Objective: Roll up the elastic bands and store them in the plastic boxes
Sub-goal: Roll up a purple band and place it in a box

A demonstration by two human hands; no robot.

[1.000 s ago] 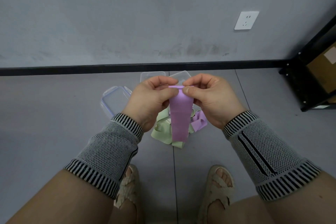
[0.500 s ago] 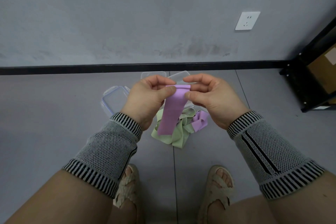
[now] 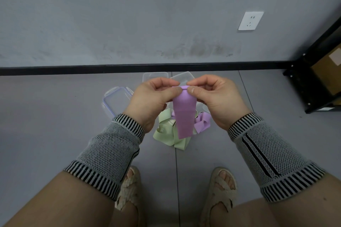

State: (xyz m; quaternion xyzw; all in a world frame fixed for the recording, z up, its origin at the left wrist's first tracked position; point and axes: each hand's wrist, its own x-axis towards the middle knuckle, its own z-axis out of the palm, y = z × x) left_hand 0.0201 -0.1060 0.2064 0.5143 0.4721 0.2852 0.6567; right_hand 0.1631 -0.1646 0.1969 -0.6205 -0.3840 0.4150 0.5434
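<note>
Since half a second ago the purple band (image 3: 184,116) swung back from slanting toward the left hand to hanging straight down between both hands, and its top edge is now curled over into a small roll. Hands moved closer together, thumbs nearly meeting.

Left hand (image 3: 153,101): thumb and curled fingers pinch the band's top left corner. Right hand (image 3: 214,99): thumb and forefinger pinch the top right corner, other fingers curled. Both hold the band in the air above the floor (image 3: 55,125). Free end of the band dangles below the hands, in front of the pile.

Below the hands on the floor: tangled green bands (image 3: 166,132), one with faint print too small to read; more purple bands (image 3: 202,122) just beside them, under the right hand.

Beyond the hands, near the black baseboard (image 3: 73,70): two clear plastic boxes (image 3: 155,76), side by side, partly hidden by fingers. Left of the left hand: clear lid (image 3: 115,101) with bluish rim lying flat.

Both forearms wear grey knit wrist sleeves (image 3: 108,155) with striped cuffs. Woven sandals (image 3: 129,190) at bottom. White wall socket (image 3: 250,20) up right; black shelf frame (image 3: 304,86) with a cardboard box (image 3: 326,72) far right of the right hand.
</note>
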